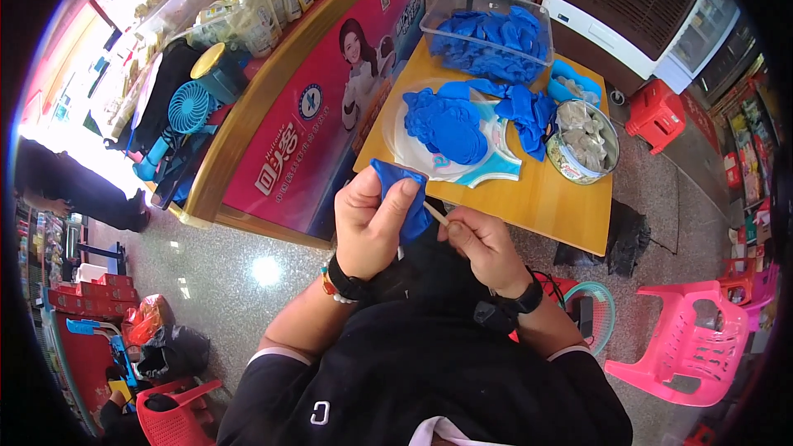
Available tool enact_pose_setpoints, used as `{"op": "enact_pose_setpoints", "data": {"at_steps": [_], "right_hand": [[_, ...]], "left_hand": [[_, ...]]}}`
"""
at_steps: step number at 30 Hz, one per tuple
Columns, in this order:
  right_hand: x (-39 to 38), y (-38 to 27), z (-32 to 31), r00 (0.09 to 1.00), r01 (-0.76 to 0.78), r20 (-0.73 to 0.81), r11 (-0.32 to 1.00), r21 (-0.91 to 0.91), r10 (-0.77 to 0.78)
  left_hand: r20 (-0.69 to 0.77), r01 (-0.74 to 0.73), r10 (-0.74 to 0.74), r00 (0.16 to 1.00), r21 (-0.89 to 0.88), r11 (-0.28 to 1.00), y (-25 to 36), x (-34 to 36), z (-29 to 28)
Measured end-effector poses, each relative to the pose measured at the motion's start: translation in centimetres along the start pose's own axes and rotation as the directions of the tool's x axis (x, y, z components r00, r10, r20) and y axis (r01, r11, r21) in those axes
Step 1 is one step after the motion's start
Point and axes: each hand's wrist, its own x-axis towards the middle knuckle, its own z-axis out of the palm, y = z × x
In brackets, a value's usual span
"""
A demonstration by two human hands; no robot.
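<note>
"What was the biggest thing before us?"

"A rectangular yellow-brown wooden table, just ahead of us. A bright pink plastic armchair stood apart from it, to our right."

"And on the table?"

"At the far end we had a clear rectangular plastic bin, heaped with blue pieces. Nearer to us, a rounded pile of soft blue pieces lay on a pale sheet, and a round patterned tub of greyish, see-through pieces stood at the right edge."

"What were our hands doing?"

"Our left hand was closed, thumb pressed over bent fingers, gripping a small soft blue piece. That piece was in front of our body, just beyond the black shirt and near the table's close edge. Our right hand was half curled, pinching a thin pale stick between thumb and forefinger."

"Did the stick go inside the piece?"

"We couldn't tell; its tip met the piece's right side."
</note>
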Motion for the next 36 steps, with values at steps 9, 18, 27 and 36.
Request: {"op": "enact_pose_setpoints", "data": {"at_steps": [9,18,27,36], "right_hand": [[0.0,0.7,-0.3,0.994,-0.1,0.052,0.995,0.011,0.099],[0.3,0.1,0.7,0.996,0.029,-0.082,0.99,-0.139,-0.041],[0.5,0.6,1.2,0.99,0.081,-0.108,0.992,-0.094,-0.091],[0.2,0.8,0.7,0.999,-0.022,-0.045,0.999,-0.036,0.02]], "left_hand": [[-0.099,-0.057,0.046,0.994,-0.109,0.992,0.1,0.5,-0.8],[-0.029,0.018,-0.019,0.999,-0.024,1.0,-0.2,0.4,-0.7],[-0.045,0.015,-0.018,0.999,-0.075,0.997,-0.7,0.0,0.1],[-0.154,-0.098,0.09,0.984,-0.046,0.994,-0.1,0.6,0.1]]}}
